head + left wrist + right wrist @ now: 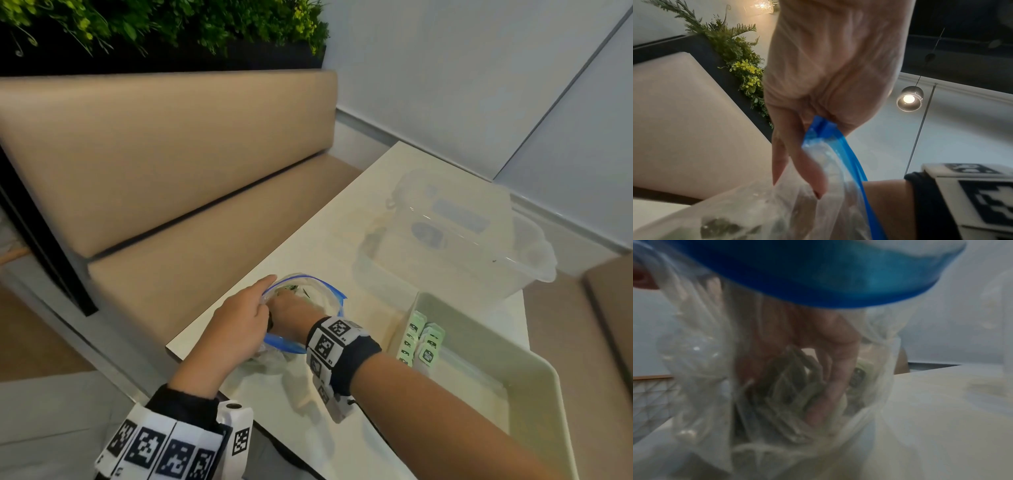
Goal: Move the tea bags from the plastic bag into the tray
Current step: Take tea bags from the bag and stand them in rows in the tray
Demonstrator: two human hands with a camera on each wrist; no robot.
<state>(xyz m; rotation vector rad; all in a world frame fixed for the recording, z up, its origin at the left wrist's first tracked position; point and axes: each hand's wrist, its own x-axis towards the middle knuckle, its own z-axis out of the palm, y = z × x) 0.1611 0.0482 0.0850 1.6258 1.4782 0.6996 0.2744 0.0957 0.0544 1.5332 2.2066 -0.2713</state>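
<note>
A clear plastic bag (320, 298) with a blue zip rim stands open on the white table (335, 226). My left hand (255, 305) pinches the rim's near left side; in the left wrist view that hand (813, 125) grips the blue zip strip (849, 159). My right hand (291, 311) is plunged into the bag's mouth. In the blurred right wrist view its fingers (832, 382) curl round a bundle of green tea bags (785, 391) inside the bag (694, 345). A pale tray (496, 337) at the right holds several green tea bags (423, 339) standing at its left end.
A clear lidded plastic box (462, 240) sits on the table behind the tray. A tan padded bench (171, 171) runs along the table's left side, with plants above it. Bare table top lies between the bag and the box.
</note>
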